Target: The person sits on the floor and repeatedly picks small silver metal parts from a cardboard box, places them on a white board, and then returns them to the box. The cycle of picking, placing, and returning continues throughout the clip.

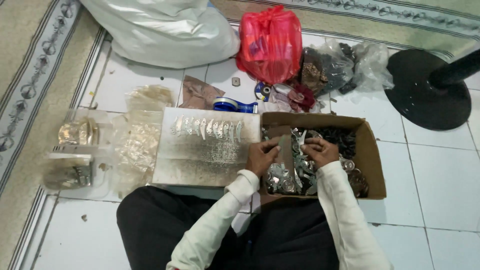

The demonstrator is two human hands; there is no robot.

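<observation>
- The floor tiles (440,170) are white with thin grey joints.
- The rug (30,100) is beige-green, edged with a grey and white scroll border.
- The plastic bag (270,42) is bright red; the big sack (165,30) beside it is white.
- The cardboard box (372,150) is plain brown, filled with silvery metal pieces (295,172).
- The board (200,160) is grey-white, smudged darker in the middle.
- The tape dispenser (235,105) is blue.
- The fan base (427,90) is black.
- The sleeves (345,215) are cream; the trousers (160,225) are black.
</observation>
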